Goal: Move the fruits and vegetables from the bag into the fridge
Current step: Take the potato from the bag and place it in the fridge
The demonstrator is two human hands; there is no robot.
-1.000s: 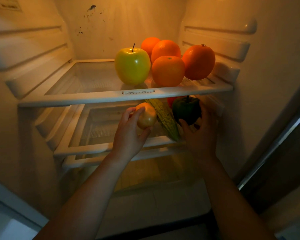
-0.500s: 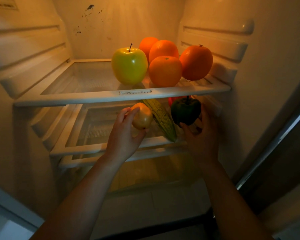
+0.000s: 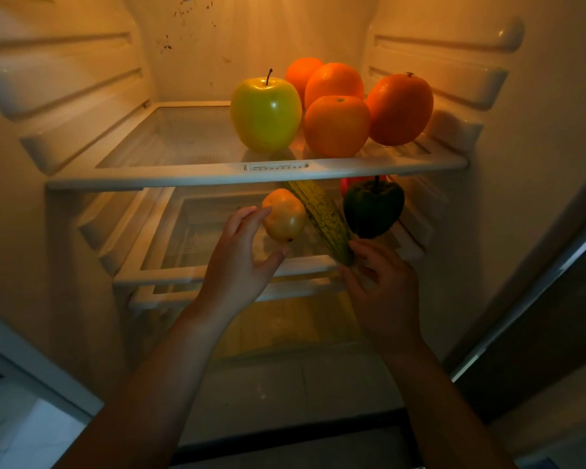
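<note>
Yellow fruit (image 3: 284,215) is just left of the bitter gourd (image 3: 325,221), cupped by the left hand (image 3: 237,265); whether it grips, I cannot tell. The right hand (image 3: 383,289) hangs slack-fingered and empty at the gourd's near tip. Released carelessly, the round fruit could roll from the gourd off the shelf (image 3: 217,275).

My right hand (image 3: 383,292) has let go of the dark green bell pepper (image 3: 372,211) and drawn back toward me, while my left hand (image 3: 241,265) has loosened its fingers around the small yellow pear (image 3: 284,220).
</note>
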